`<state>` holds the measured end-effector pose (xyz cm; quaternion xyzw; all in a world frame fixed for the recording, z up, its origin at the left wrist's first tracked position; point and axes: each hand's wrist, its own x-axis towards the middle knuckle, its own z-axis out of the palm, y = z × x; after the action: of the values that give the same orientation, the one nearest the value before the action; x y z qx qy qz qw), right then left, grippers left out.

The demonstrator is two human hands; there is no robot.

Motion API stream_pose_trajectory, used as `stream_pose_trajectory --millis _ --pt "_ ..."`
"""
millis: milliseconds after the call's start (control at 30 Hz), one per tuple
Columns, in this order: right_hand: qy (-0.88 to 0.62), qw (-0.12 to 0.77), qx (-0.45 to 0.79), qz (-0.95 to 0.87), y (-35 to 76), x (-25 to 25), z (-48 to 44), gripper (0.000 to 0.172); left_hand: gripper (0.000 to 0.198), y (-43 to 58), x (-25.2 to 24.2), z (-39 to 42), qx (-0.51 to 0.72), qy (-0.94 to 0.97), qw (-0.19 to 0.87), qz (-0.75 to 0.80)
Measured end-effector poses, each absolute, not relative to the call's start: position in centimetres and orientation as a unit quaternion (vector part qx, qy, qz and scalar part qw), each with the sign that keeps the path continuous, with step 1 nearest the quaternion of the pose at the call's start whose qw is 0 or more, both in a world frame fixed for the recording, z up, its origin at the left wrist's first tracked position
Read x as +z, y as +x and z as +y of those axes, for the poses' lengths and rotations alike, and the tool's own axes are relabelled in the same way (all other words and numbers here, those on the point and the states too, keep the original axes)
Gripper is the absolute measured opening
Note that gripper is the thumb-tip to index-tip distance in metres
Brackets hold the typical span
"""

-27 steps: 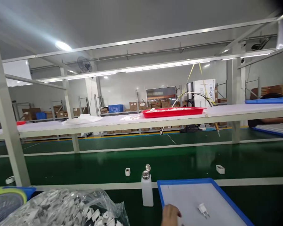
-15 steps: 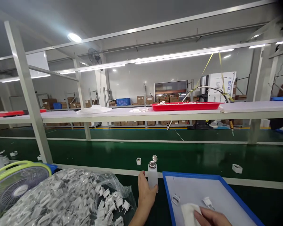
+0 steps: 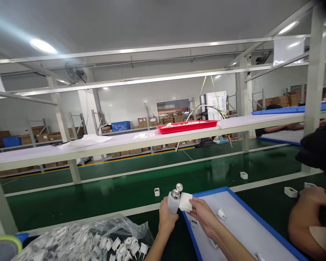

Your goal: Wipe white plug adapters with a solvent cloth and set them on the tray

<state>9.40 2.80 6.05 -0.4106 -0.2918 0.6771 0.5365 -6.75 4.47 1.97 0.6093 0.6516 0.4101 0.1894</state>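
Note:
My left hand [image 3: 166,221] is wrapped round a white pump bottle [image 3: 173,203] with a silver top, its round lid flipped up. In my right hand [image 3: 203,214] a folded white cloth [image 3: 185,202] is pinched, held close beside the bottle's top; whether they touch I cannot tell. Under my right forearm lies a blue-rimmed white tray [image 3: 250,214] with a white plug piece [image 3: 221,214] and a small white casing [image 3: 193,222] on it. To the left of my left arm, a clear plastic bag [image 3: 130,226] is spread round a heap of white plug parts [image 3: 70,241].
A green conveyor belt [image 3: 111,188] runs across in front, carrying a white casing [image 3: 157,192] and others farther right. A co-worker's arm [image 3: 301,221] reaches in at the right. Above the belt, a shelf [image 3: 119,146] bears a red tray [image 3: 188,127]. A fan [image 3: 5,248] stands at the lower left.
The cloth in my right hand has come up from over the tray to beside the bottle. My view has swung right, and a co-worker's arm now shows there.

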Motion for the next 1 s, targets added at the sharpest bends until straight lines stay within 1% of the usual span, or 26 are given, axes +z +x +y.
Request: stream_pose_trajectory --millis 100,300,500,767,900,1000 --pt "-0.386 0.557 0.676 -0.289 9.0 6.1 2.2 0.012 0.064 -6.9 3.3 4.0 0.368 0.658 0.115 0.647" --pt "-0.363 0.582 0.681 -0.254 8.3 6.6 0.5 0.014 0.073 -7.9 5.2 2.5 0.29 0.685 -0.027 0.667" --pt "-0.347 0.586 0.702 -0.209 7.5 6.8 -0.2 0.01 0.071 -8.0 6.2 1.1 0.215 0.683 -0.126 0.687" --pt "-0.329 0.578 0.731 -0.152 7.0 5.3 0.4 0.019 0.067 -7.9 6.9 0.3 0.16 0.675 -0.221 0.685" --pt "-0.325 0.571 0.741 -0.137 6.8 5.0 0.5 0.024 0.064 -7.9 7.2 0.0 0.142 0.678 -0.242 0.68" --pt "-0.329 0.567 0.744 -0.128 6.8 4.8 0.5 0.026 0.066 -7.8 7.3 -0.1 0.132 0.679 -0.248 0.679"
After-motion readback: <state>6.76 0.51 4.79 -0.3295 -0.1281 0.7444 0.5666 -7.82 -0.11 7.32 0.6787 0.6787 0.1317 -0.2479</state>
